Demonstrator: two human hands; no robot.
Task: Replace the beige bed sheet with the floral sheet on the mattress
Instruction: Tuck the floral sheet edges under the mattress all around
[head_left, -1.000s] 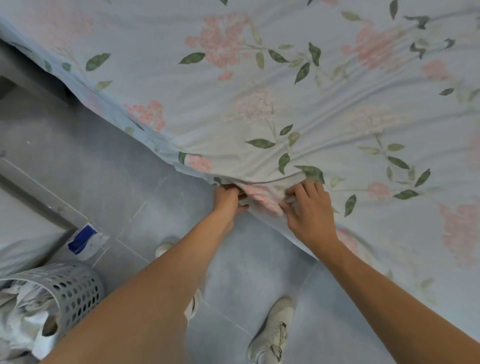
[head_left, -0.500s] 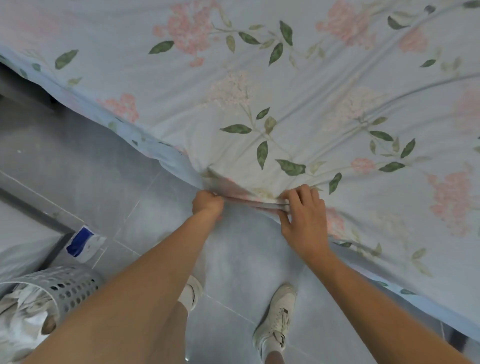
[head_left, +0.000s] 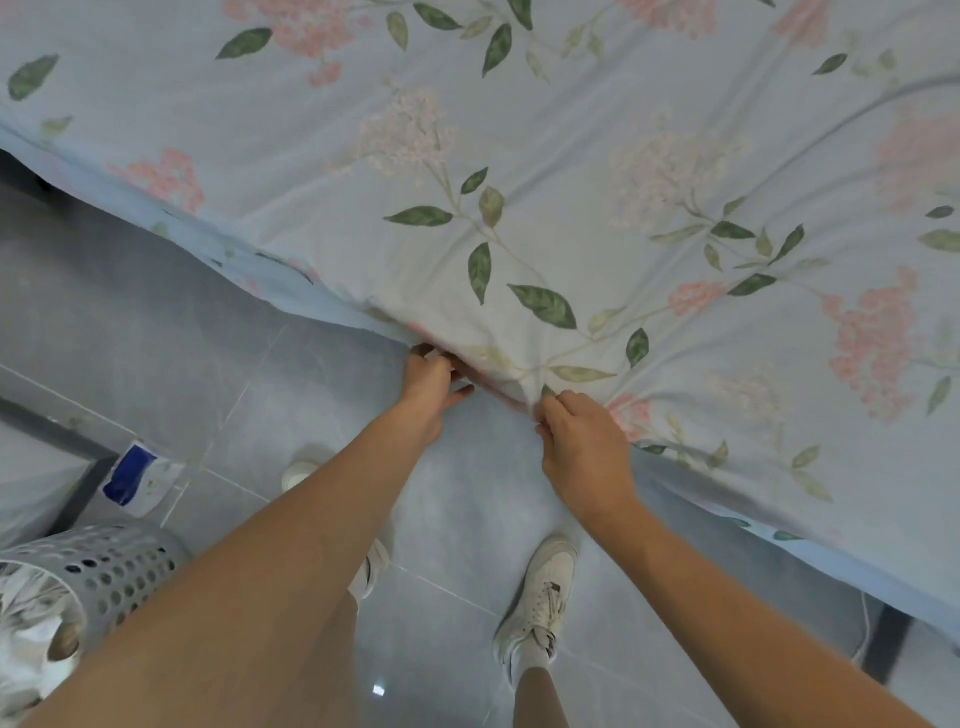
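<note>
The floral sheet (head_left: 571, 171), pale blue with pink blossoms and green leaves, covers the whole top of the mattress and hangs over its near edge. My left hand (head_left: 428, 382) grips the sheet's hanging edge from below, fingers curled into the fabric. My right hand (head_left: 582, 441) pinches a fold of the same edge a little to the right. Wrinkles fan out from the spot between both hands. The mattress is hidden under the sheet, and no beige sheet is visible.
Grey floor tiles (head_left: 156, 322) lie below the bed edge, with my two white shoes (head_left: 540, 597) on them. A perforated grey basket (head_left: 104, 566) holding white cloth stands at the lower left, beside a blue-and-white packet (head_left: 137, 475). A dark bed leg (head_left: 891, 644) shows at right.
The stretched hem between my hands has bunched up. My right hand slid down and right along the edge, and my left hand re-gripped the fabric. The view shifted slightly over the bed.
</note>
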